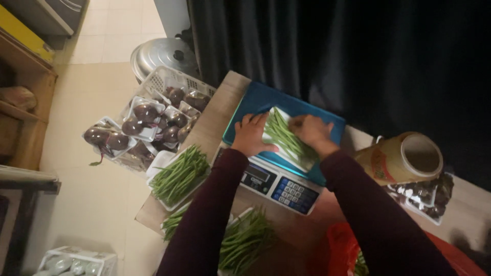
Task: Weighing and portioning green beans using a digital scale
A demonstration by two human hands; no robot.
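Left hand (250, 135): laid flat, fingers spread, grip open, pressing on the left edge of a white tray (303, 162); nothing enclosed. Right hand (313, 132): resting on the tray's right side over the green beans (285, 137), fingers bent down onto them; whether the grip closes on any beans cannot be told.

Green beans: a bundle lying lengthwise in the white tray, between the two hands. The tray sits on the blue platform (258, 99) of a weighing scale (279, 186), whose display and keypad face the person. Both sleeves are dark maroon.

Scale: stands on a wooden table (212, 120).

Left of the scale, on the table: a white tray filled with green beans (180, 176). Near edge of the table: further heaps of beans (245, 240), partly behind the left arm.

Right of the scale: a large roll of cling film (401, 157), lying on its side, hollow core showing. Beyond it, wrapped trays of dark produce (427, 197).

Floor, left of the table: wrapped trays of beetroot (146, 115), some in a white plastic basket (169, 79). Behind the basket, a metal lid (161, 53).
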